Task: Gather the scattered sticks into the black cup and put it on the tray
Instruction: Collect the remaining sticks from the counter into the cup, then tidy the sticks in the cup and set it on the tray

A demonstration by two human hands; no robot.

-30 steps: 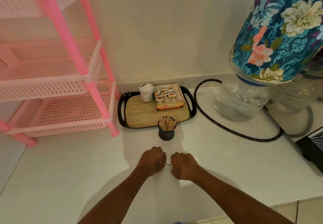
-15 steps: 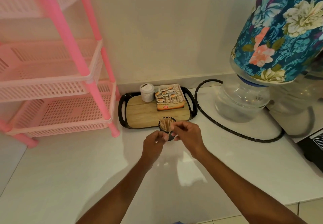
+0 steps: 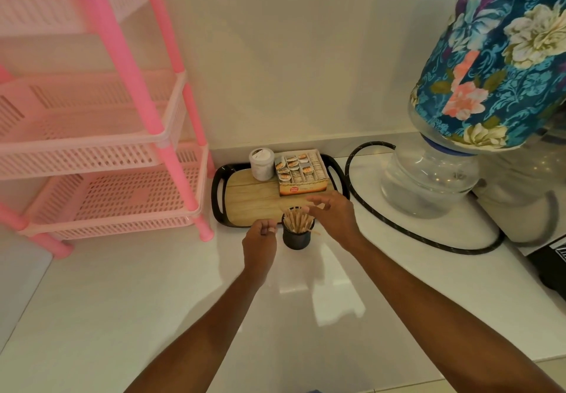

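Note:
A small black cup point(image 3: 296, 237) stands upright on the white counter, just in front of the tray point(image 3: 218, 192), with several wooden sticks point(image 3: 297, 220) bunched inside it. One thin stick point(image 3: 315, 232) lies on the counter by the cup's right side. My left hand point(image 3: 259, 242) is curled close to the cup's left side, fingers folded, nothing visible in it. My right hand point(image 3: 333, 216) hovers over the cup's right rim with fingers spread and empty.
The black-handled tray has a wooden floor and carries a white jar point(image 3: 262, 164) and a box of sachets point(image 3: 301, 173) at its back. A pink plastic rack point(image 3: 122, 159) stands left. A black hose point(image 3: 398, 227) and a covered water bottle point(image 3: 428, 178) lie right.
Both hands rose from the counter's front to the cup. The right hand brought a stick over the cup and has since opened above it.

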